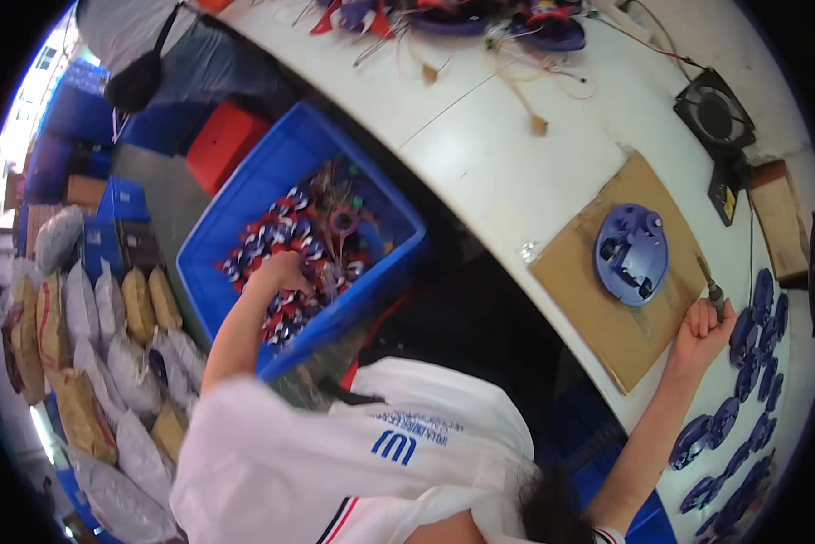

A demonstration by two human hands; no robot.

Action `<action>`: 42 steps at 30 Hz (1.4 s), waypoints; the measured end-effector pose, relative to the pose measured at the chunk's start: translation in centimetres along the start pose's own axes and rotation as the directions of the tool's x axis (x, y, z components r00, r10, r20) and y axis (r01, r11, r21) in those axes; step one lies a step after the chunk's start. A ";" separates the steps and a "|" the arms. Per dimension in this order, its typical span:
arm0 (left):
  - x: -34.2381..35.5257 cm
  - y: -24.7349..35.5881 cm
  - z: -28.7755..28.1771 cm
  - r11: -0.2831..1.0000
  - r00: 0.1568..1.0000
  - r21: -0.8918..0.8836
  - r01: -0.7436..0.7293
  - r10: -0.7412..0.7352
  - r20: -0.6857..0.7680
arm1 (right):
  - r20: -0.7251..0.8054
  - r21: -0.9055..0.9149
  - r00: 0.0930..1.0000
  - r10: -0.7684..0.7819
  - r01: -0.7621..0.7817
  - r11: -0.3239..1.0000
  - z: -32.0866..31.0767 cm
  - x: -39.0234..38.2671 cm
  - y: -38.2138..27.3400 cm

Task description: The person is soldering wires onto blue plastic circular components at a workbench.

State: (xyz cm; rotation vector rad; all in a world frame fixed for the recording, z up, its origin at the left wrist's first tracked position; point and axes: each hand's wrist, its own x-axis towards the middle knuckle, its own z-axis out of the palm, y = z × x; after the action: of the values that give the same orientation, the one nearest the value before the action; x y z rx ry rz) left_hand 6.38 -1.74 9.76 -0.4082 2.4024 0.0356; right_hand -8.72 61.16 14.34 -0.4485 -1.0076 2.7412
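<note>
My left hand (287, 272) reaches down into a blue plastic bin (210, 227), onto a heap of red, white and dark purple parts (285, 222) with loose wires. Its fingertips are partly hidden among them, so I cannot tell whether it grips one. At the right of the table, my right hand (703, 328) is closed around what looks like a soldering iron (716, 295), its thin tip pointing away from me. Left of that hand, a round purple plastic shell (639, 276) with openings lies on a cardboard sheet (598, 326).
Several purple shells (725, 422) cover the table's right side. A black fan (716, 113) and a small dark box (724, 192) stand at the back right. Wired assemblies (448, 20) lie at the far edge. A red stool (226, 145), another person (217, 68) and stacked sacks (135, 372) are left.
</note>
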 end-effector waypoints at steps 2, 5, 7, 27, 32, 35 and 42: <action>-1.5 -0.1 -3.5 0.977 1.000 -0.214 0.013 -0.017 -0.013 | -0.011 -0.043 1.000 -0.029 0.028 0.999 0.2 0.0 0.1; -4.5 -1.3 -9.3 0.866 0.909 -0.475 -0.157 -0.061 -0.411 | 0.026 -0.012 1.000 0.014 -0.014 1.000 0.5 0.4 0.2; -3.9 -0.8 -8.9 0.842 0.910 -0.535 -0.066 -0.170 -0.380 | -0.024 0.035 0.999 0.029 -0.028 0.999 0.6 0.1 0.0; -5.6 -3.9 -10.4 0.844 0.517 -0.355 -0.401 -0.111 -0.849 | -0.021 -0.003 0.999 0.037 -0.037 0.999 1.0 0.1 0.2; -9.9 0.1 -16.3 0.361 0.286 -0.433 -0.826 -0.394 -0.874 | -0.071 0.010 0.997 0.016 -0.015 1.000 1.1 -0.3 0.4; -12.1 3.2 -20.3 0.320 0.378 -0.444 -0.837 -0.248 -0.892 | -0.041 0.029 0.999 0.028 -0.027 0.999 1.3 -0.4 0.5; -8.7 12.3 -31.6 0.062 0.386 -0.382 -0.922 0.102 -0.917 | -0.018 0.063 0.999 0.044 -0.043 0.997 1.5 -0.8 0.7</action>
State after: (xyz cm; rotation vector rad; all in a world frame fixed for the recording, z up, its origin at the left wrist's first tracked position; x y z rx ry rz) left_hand -11.11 8.21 38.40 0.3156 2.8131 2.2048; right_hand -8.52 59.51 15.19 -0.4907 -0.9152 2.7922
